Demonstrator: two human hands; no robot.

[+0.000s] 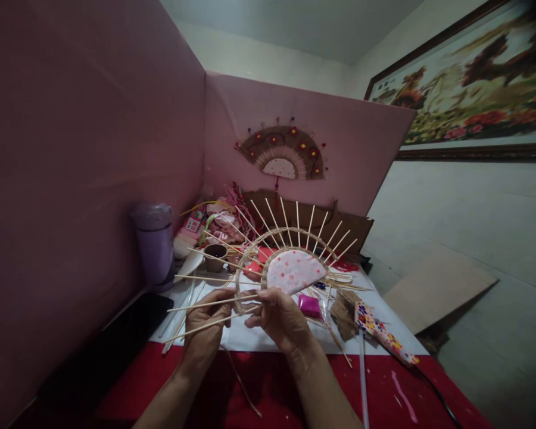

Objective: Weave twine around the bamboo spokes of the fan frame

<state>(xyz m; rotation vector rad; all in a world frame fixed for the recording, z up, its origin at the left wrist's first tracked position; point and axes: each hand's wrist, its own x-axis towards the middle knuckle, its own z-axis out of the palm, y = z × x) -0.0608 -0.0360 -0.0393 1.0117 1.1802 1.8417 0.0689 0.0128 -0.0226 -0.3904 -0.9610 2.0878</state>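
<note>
The half-made fan [290, 268] is at the centre of the frame, held up in two bare hands above the table. Its base is a white half-circle with pinkish-red spots, and thin wooden sticks [298, 220] spread out from it like rays. A brown twine [290, 229] arcs across them, part way along their length.

The left hand [208, 322] has its fingers closed narrowly on the lower-left sticks, near the twine. The right hand [280, 316] pinches the fan by the lower-left corner of the half-circle; exactly how its fingertips meet is hard to tell from here. A loose strand [237, 376] trails below, between the forearms.

Just right of the hands I see a magenta packet [310, 306], then a scrap of brown cardboard [345, 313] and a flower-patterned glue gun [384, 336]. Behind the fan, left of centre, stands a brown cup [215, 260], and farther left a purple bottle [154, 250]. White sheeting [254, 342] lies over a red cloth [429, 372].

On the pink board [348, 149] beyond, another fan [272, 130] shows red flowers, and a framed picture [464, 89] fills the upper right.
</note>
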